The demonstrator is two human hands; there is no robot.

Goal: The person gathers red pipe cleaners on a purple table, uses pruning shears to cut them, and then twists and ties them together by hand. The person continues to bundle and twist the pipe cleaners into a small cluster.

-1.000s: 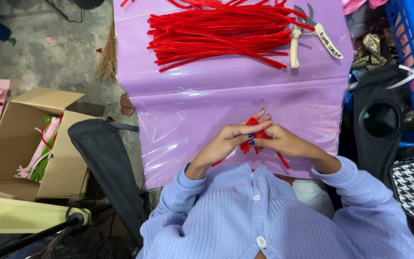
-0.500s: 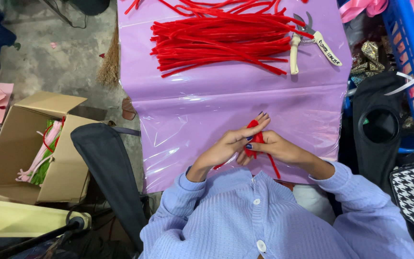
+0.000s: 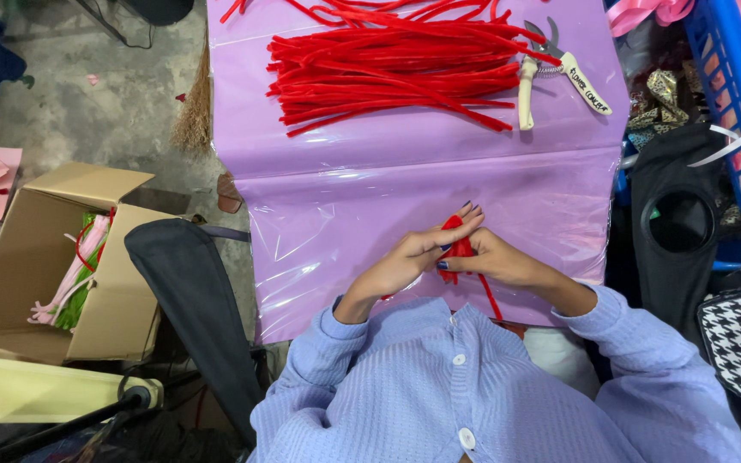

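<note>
Red chenille stem (image 3: 459,249): pinched between left hand (image 3: 405,261) and right hand (image 3: 495,261), both grips closed on its bunched upper part, over the near edge of the lilac plastic sheet (image 3: 345,197) covering the tabletop. A loose tail is seen trailing below the right hand. Judged light, fuzzy, wire-cored and easily bent; best taken near the bend. Farther up the sheet: pile of red stems (image 3: 388,69), pruning shears (image 3: 551,64) touching it.
</note>
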